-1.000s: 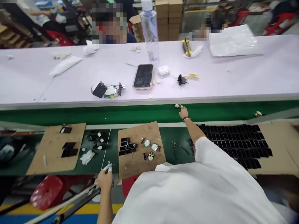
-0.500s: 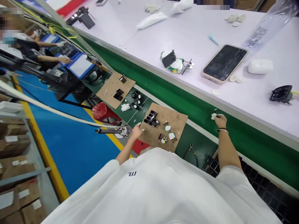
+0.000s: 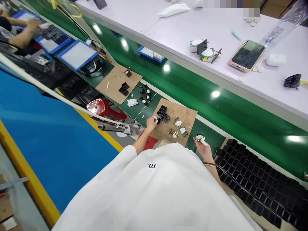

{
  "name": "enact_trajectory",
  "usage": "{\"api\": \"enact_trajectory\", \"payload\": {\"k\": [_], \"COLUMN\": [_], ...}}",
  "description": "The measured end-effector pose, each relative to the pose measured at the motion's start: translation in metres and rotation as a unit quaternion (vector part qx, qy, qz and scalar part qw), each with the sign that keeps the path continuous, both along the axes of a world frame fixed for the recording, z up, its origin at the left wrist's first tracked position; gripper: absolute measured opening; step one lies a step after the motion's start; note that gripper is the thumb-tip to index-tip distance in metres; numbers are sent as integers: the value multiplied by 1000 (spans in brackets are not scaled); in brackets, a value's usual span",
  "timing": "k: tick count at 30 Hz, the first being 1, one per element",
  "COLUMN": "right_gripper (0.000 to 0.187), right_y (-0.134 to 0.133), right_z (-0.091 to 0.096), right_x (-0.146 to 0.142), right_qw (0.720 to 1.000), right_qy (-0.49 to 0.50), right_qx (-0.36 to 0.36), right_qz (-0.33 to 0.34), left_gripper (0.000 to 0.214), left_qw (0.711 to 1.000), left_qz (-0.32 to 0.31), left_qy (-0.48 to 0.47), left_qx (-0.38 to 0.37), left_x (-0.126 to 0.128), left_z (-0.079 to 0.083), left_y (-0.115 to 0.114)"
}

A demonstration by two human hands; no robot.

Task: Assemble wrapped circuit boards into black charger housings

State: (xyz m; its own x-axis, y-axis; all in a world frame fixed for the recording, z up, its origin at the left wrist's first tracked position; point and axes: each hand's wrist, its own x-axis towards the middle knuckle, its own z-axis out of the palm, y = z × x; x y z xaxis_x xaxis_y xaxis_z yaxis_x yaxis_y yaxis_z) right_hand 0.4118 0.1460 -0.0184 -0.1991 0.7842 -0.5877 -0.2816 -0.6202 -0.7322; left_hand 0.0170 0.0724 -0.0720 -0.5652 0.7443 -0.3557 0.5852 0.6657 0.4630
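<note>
My right hand (image 3: 204,148) holds a small white and green round part (image 3: 200,137) over the green bench, just right of a brown cardboard sheet (image 3: 186,115). My left hand (image 3: 151,123) rests at the sheet's left edge, fingers curled on a small black housing (image 3: 158,120) beside a cluster of black housings (image 3: 163,113). Small round white and green parts (image 3: 179,127) lie on the cardboard between my hands.
A green conveyor belt (image 3: 216,106) runs behind the bench, with a white table (image 3: 216,29) beyond it carrying a phone (image 3: 247,55), an earbud case (image 3: 275,59) and a bottle. A tray of black housings (image 3: 255,183) lies right. Another cardboard sheet (image 3: 115,81) and red stool (image 3: 103,108) are left.
My right hand pulled back from the conveyor edge to the bench with the small part in it. My left hand moved onto the black housings. The camera turned further left.
</note>
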Motion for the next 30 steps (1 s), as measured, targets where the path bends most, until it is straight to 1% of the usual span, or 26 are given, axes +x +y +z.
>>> {"api": "enact_trajectory", "payload": {"k": [2,4,6,9,11,13,16,18,20,21,23,25,26,28,30], "right_gripper": [22,24,27,28,26,23,17,15,15,15,14,14,15,19,23], "right_y": [-19,-32,-39,-44,-46,-47,-49,-48,-46,-44,-39,-33,-30,-25,-21], "right_z": [-3,-6,-7,-6,-3,2,15,25,36,41,51,60,65,74,85], "right_x": [-8,-15,-20,-22,-21,-19,-16,-15,-14,-15,-18,-24,-28,-37,-45], "right_qw": [999,998,996,992,991,990,992,993,994,994,995,995,995,993,991], "right_qy": [26,45,60,71,69,60,38,23,8,1,-8,-11,-10,-3,9], "right_qx": [13,25,39,63,75,81,79,76,72,70,68,69,72,81,91], "right_qz": [17,37,57,82,91,95,94,90,84,81,74,73,75,85,99], "left_gripper": [39,41,43,48,48,46,42,39,42,47,64,77,79,78,71], "left_qw": [1000,1000,999,997,993,989,987,984,977,972,957,939,931,913,886], "left_qz": [-8,-16,-32,-82,-119,-142,-137,-116,-92,-81,-59,-37,-29,-14,-3], "left_qy": [-2,4,13,10,-9,-35,-86,-127,-171,-192,-227,-247,-251,-259,-280], "left_qx": [-12,-18,-14,3,9,9,17,41,84,111,172,236,264,315,368], "left_x": [1,2,2,2,1,1,1,5,13,19,34,50,58,73,86], "left_z": [-4,-6,-6,-1,2,5,13,23,37,46,67,92,106,135,165], "left_y": [-8,-16,-21,-21,-14,-5,-1,-9,-25,-34,-50,-60,-62,-63,-60]}}
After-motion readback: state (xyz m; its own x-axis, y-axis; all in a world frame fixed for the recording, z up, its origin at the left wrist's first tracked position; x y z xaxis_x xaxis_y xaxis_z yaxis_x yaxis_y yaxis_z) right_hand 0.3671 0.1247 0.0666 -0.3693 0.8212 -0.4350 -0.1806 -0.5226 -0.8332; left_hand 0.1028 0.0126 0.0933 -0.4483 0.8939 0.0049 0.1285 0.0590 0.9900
